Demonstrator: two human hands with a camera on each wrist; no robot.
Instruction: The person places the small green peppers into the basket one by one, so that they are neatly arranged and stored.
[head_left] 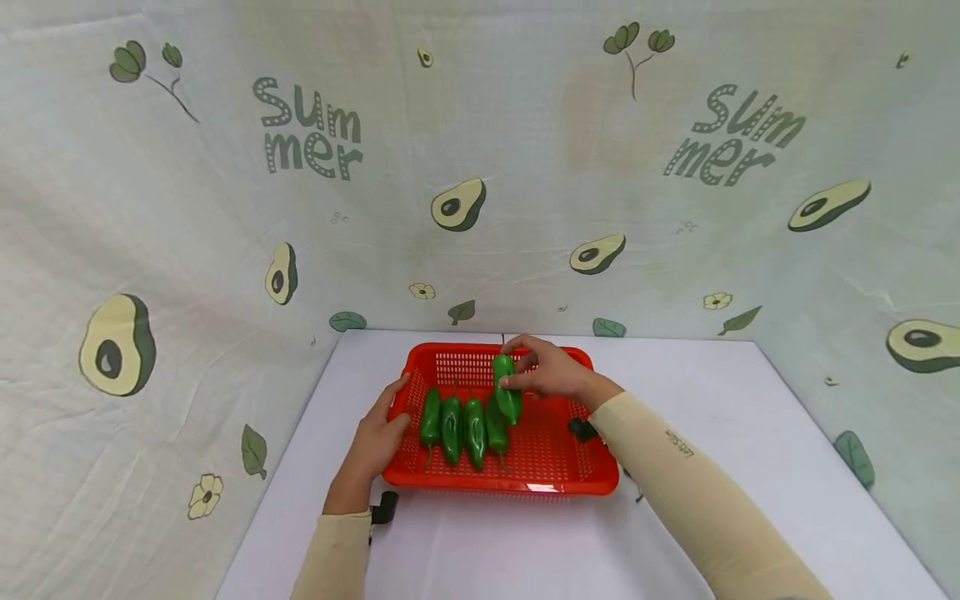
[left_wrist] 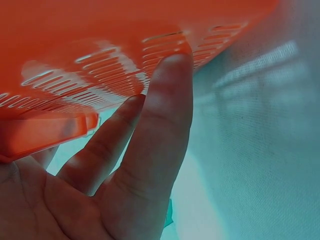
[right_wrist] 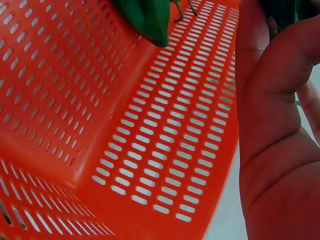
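Observation:
In the head view, my right hand point(head_left: 551, 369) pinches a green chili pepper point(head_left: 505, 375) between thumb and fingers, holding it upright over the back half of a red plastic basket point(head_left: 498, 482). Several more glossy green chilies point(head_left: 474, 425) lie side by side in the basket's left half, tips and stems pointing front and back. My left hand point(head_left: 378, 437) grips the basket's left side, its thumb at the rim. The left wrist view shows its fingers point(left_wrist: 162, 125) against the slotted outer wall. At the right wrist view's top edge, only part of the held chili shows beside my thumb.
The basket stands on a white table point(head_left: 690, 400) with a printed cloth point(head_left: 525, 275) hanging behind and at both sides. Thin dark stems point(head_left: 640, 499) show beside the right sleeve, just outside the basket; what they belong to is hidden by the arm.

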